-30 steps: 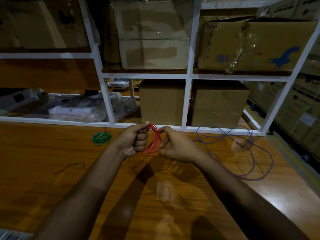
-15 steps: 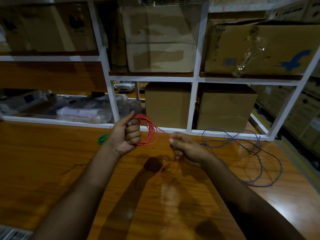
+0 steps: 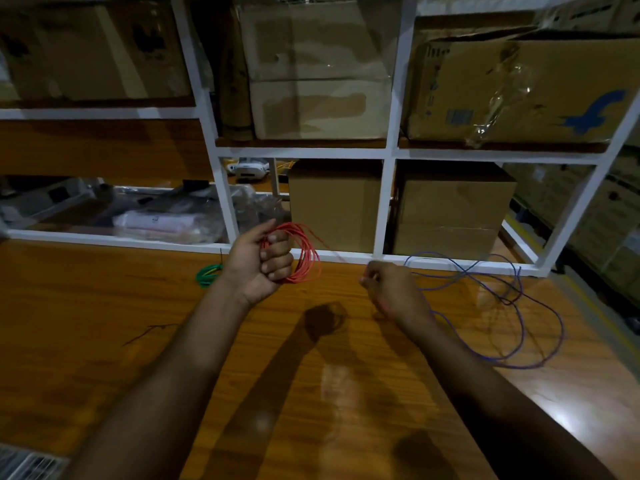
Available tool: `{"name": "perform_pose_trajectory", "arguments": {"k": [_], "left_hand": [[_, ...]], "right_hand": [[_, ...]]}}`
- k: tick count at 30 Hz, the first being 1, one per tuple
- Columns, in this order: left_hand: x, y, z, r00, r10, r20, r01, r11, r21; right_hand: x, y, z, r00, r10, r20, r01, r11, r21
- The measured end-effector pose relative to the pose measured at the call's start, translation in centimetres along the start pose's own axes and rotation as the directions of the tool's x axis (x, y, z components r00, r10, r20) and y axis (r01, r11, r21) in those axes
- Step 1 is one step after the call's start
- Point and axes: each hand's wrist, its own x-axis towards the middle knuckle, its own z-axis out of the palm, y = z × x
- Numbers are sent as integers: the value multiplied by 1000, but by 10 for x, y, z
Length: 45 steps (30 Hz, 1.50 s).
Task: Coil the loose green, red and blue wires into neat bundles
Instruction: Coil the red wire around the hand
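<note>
Nearest the camera, two bare forearms reach out over the glossy orange-brown wooden tabletop (image 3: pixel 104 341), and the action sits at their ends. The left hand (image 3: pixel 259 265) is fisted, its grip pressed tight around the coil of thin red wire (image 3: pixel 306 258), loops hanging out at its three o'clock side, held just above the wood. From the top of that coil one faint strand runs down toward four o'clock to the right hand (image 3: pixel 391 289), whose fingertips look pinched on the red tail, though the strand there is too blurred to be sure. To do this well, I'd say keep the tail lightly taut, lay each new turn the same size as the last, and never loosen the left fist. Count with me: one red coil in hand; one small wound bundle of green wire (image 3: pixel 207 274) lying at nine o'clock of the left wrist, apparently done; one long loose blue wire (image 3: pixel 519 327) sprawled in big open loops at three o'clock of the right hand, untouched. Beyond them, the white metal shelf frame (image 3: pixel 382 209) carries plain brown cardboard boxes.
</note>
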Motion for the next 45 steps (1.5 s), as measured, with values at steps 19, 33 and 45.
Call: {"name": "perform_pose_trajectory", "arguments": {"k": [19,33,45], "left_hand": [[10,-69,36,962,272,-15,-128,500,857],[0,-58,31,994,-58,96,-57,477,877],[0,-32,2,819,-252,516,270,962,40]], "right_hand": [[-14,-62,-66,695,-393,602,404,906,126],[37,-35,-108,719,-380,582,443,896,37],[32,1,-81,779,-440,446,-258,424,868]]}}
